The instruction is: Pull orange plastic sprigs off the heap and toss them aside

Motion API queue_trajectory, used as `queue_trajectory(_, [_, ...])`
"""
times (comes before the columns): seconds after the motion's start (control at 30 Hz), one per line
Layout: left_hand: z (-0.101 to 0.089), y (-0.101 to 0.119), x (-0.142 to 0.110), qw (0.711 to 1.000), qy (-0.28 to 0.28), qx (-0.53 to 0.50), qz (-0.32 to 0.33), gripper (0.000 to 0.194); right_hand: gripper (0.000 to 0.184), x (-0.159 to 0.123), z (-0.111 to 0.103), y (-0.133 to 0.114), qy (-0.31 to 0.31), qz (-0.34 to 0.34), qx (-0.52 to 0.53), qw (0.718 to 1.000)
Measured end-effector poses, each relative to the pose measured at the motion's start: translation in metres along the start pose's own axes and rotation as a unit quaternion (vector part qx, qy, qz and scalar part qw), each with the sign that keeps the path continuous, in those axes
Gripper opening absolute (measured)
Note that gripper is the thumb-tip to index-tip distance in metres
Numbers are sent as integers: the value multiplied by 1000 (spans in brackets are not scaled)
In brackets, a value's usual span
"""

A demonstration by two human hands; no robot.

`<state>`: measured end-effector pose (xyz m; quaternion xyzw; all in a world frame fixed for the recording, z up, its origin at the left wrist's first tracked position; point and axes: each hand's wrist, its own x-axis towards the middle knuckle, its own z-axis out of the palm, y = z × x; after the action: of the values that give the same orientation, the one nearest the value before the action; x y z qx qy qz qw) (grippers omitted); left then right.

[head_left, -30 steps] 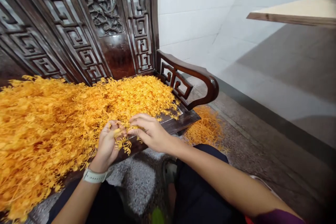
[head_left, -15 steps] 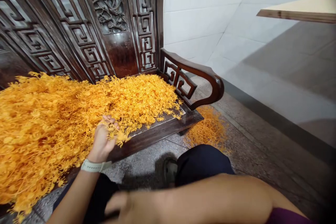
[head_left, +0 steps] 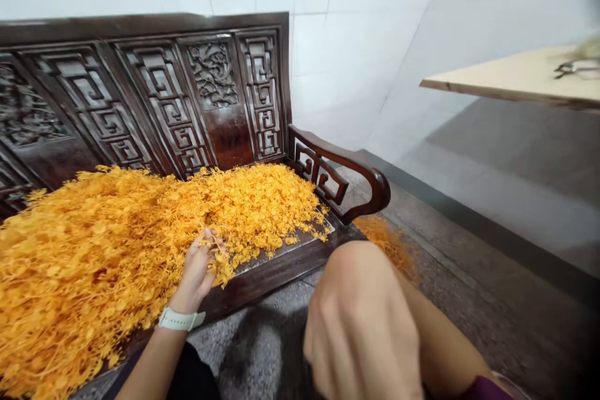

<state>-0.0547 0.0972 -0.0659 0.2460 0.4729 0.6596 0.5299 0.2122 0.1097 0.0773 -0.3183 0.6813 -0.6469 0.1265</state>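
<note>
My left hand [head_left: 199,272], with a pale band on its wrist, is closed on an orange-yellow plastic flower sprig [head_left: 221,265]. The hand hovers at the bench's front edge, beside a big pile of similar orange pieces [head_left: 117,244] heaped on the seat. Close to the camera, my right hand [head_left: 360,325] is raised in front of my body, away from the pile. Its back faces me and its fingers curl down, slightly blurred. Whatever those fingers hold, if anything, is hidden.
The dark carved wooden bench [head_left: 285,272] has a curved armrest [head_left: 375,184] at its right end. Thin orange pieces [head_left: 391,244] lie heaped on the floor beyond it. A pale wooden tabletop [head_left: 506,78], with a dark-framed object on it, juts in at upper right.
My right hand left the sprig, dropped low, then rose close to the camera. My left hand kept its hold on the sprig. The view tilted up, showing the bench's top rail.
</note>
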Motion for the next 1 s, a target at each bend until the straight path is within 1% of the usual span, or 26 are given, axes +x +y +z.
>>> queue_trajectory(0.03, [-1, -1, 0, 1000, -5, 3, -3, 39, 44, -11, -4, -8, 93, -16, 10, 995])
queue_trajectory(0.07, [-1, -1, 1, 1000, -10, 6, -6, 39, 42, -20, -14, -13, 208, -45, 16, 977])
queue_trajectory(0.1, [-2, -2, 1, 1000, -14, 9, -8, 39, 41, -26, -29, -15, 338, -87, 25, 937])
queue_trajectory(0.13, [-3, -3, 2, 1000, -18, 11, -9, 38, 41, -28, -47, -14, 495, -134, 43, 858])
queue_trajectory(0.17, [-4, -3, 2, 1000, -20, 12, -10, 38, 38, -28, -66, -9, 635, -177, 64, 749])
queue_trajectory(0.2, [-5, -3, 3, 1000, -21, 13, -10, 37, 35, -25, -83, 0, 682, -185, 75, 704])
queue_trajectory(0.23, [-6, -4, 3, 1000, -21, 14, -12, 36, 33, -20, -96, 13, 720, -174, 97, 665])
queue_trajectory(0.27, [-6, -4, 4, 999, -24, 17, -13, 36, 33, -14, -103, 29, 763, -144, 149, 612])
queue_trajectory(0.3, [-7, -4, 4, 999, -27, 23, -16, 36, 31, -8, -105, 46, 772, -114, 189, 597])
queue_trajectory(0.33, [-7, -5, 3, 999, -30, 30, -18, 37, 28, -2, -100, 63, 774, -77, 216, 591])
queue_trajectory(0.37, [-6, -5, 3, 999, -32, 37, -16, 38, 25, 3, -91, 77, 770, -38, 221, 597])
queue_trajectory(0.4, [-5, -6, 2, 999, -31, 43, -9, 40, 22, 6, -80, 88, 762, 1, 192, 618])
queue_trajectory(0.43, [-4, -7, 1, 998, -30, 51, 1, 42, 20, 8, -69, 96, 754, 42, 130, 643])
queue_trajectory(0.47, [-2, -8, 0, 998, -28, 59, 16, 44, 19, 9, -58, 100, 741, 85, 37, 665])
queue_trajectory(0.5, [-1, -10, -1, 997, -26, 66, 30, 45, 22, 8, -49, 102, 719, 128, -77, 679])
queue_trajectory(0.53, [2, -12, -3, 996, -26, 74, 40, 46, 28, 7, -41, 102, 681, 169, -195, 685])
queue_trajectory(0.57, [4, -14, -4, 995, -28, 81, 44, 46, 36, 5, -36, 103, 632, 206, -301, 683])
queue_trajectory(0.6, [7, -16, -5, 995, -32, 85, 44, 44, 45, 4, -32, 104, 582, 238, -384, 676])
queue_trajectory(0.63, [10, -19, -6, 995, -36, 83, 43, 42, 52, 4, -30, 107, 538, 264, -443, 666])
queue_trajectory(0.67, [13, -22, -8, 995, -38, 76, 41, 40, 55, 3, -28, 110, 505, 284, -484, 656])
queue_trajectory(0.7, [16, -25, -9, 996, -41, 68, 41, 38, 54, 3, -27, 115, 483, 298, -513, 644])
queue_trajectory(0.77, [22, -31, -12, 997, -46, 50, 45, 34, 42, 4, -26, 125, 474, 314, -552, 610])
queue_trajectory(0.8, [25, -33, -14, 997, -47, 41, 45, 32, 36, 3, -27, 128, 480, 314, -565, 593])
queue_trajectory(0.83, [27, -35, -16, 997, -48, 32, 43, 31, 31, 1, -28, 130, 490, 304, -571, 584])
queue_trajectory(0.9, [31, -36, -19, 998, -53, 14, 30, 30, 25, -4, -34, 130, 532, 252, -556, 587])
queue_trajectory(1.0, [31, -32, -17, 998, -56, -10, -1, 30, 14, -7, -44, 124, 620, 144, -464, 616])
